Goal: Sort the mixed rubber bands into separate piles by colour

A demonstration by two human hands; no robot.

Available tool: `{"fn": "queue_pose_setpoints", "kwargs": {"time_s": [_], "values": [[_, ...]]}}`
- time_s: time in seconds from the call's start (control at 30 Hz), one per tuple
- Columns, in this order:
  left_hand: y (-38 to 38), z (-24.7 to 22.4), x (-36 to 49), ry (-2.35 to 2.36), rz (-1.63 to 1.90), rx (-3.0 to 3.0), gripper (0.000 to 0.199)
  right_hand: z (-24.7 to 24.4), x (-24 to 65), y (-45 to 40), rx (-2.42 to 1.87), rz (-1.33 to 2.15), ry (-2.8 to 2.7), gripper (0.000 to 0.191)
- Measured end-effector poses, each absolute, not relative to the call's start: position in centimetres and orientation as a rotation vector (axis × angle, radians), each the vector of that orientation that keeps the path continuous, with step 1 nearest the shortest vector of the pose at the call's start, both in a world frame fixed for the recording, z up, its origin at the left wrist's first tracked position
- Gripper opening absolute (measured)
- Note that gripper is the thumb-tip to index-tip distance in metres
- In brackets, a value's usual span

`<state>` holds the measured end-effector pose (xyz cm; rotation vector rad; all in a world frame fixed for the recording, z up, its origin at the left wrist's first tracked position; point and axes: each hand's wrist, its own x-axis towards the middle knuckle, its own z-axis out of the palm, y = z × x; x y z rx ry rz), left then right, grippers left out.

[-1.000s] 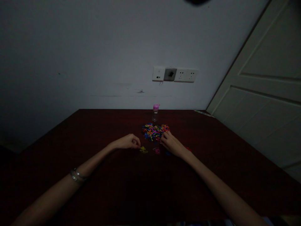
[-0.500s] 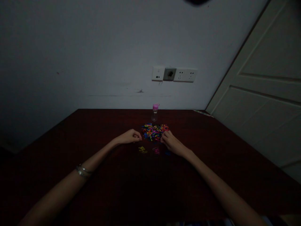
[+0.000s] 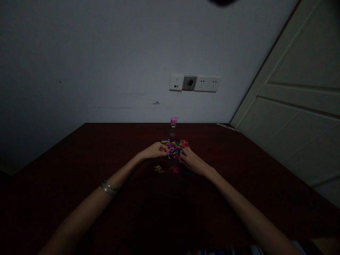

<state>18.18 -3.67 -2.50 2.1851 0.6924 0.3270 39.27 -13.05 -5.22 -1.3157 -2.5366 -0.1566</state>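
A pile of small multicoloured clips (image 3: 174, 148) lies on the dark red table (image 3: 119, 134). At its left edge is my left hand (image 3: 158, 150), fingers curled in a pinch. My right hand (image 3: 189, 158) touches the pile's right side, its fingers pressed together. What either hand holds, if anything, is too small and dark to make out. Nearer to me lie a few yellow clips (image 3: 159, 169), some pink clips (image 3: 174, 170) and a faint blue group (image 3: 187, 173) beneath my right hand.
Behind the pile stands a clear bottle (image 3: 172, 131) with a pink cap. Wall sockets (image 3: 207, 84) are above the table's back edge. A flat strip (image 3: 227, 126) lies at the back right corner, beside a pale panelled door (image 3: 297, 102).
My left hand has moved right, up to the pile's left edge. My right hand has stayed by the pile's right side. The view has shifted slightly.
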Motion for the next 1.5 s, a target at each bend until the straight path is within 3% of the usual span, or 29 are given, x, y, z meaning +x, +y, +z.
{"fn": "queue_pose_setpoints", "kwargs": {"time_s": [0.47,0.9,1.5], "values": [[-4.1,-2.7,19.2,0.688,0.242,2.351,0.021,-3.8,39.5,-13.7,-1.403,-0.128,-2.537,0.015],[-5.7,-3.2,20.1,0.875,0.11,2.62,0.015,-2.3,41.9,-14.8,-1.343,0.555,-2.48,0.007],[-6.2,-3.7,20.4,0.918,0.151,2.626,0.015,-3.3,45.7,-12.8,-1.426,0.382,-2.16,0.012]]}}
